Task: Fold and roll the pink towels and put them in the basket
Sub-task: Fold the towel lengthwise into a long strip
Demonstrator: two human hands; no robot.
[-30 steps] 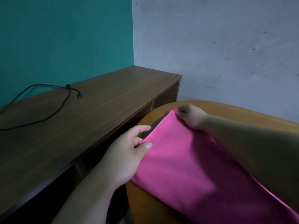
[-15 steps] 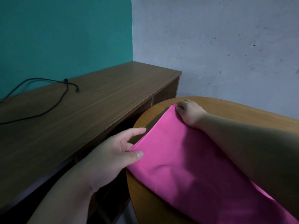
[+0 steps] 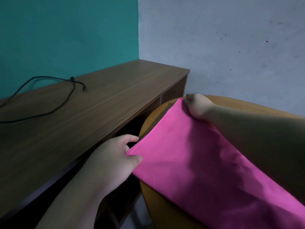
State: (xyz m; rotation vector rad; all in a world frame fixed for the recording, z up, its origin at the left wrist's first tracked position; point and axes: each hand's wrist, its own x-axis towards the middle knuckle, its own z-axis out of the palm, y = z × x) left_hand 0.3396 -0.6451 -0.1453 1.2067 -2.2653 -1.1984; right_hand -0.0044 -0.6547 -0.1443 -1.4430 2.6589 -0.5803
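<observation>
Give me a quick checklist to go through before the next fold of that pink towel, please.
1. Left grip pinches the near corner of the towel: ok.
2. Right grip holds the far corner: ok.
3. Edge between them straight: ok.
4. Whole towel on the table: not ok, the near corner overhangs the rim.
5. Towel's other end lined up: cannot tell, out of view.
6. Basket within reach: cannot tell, not in view.
</observation>
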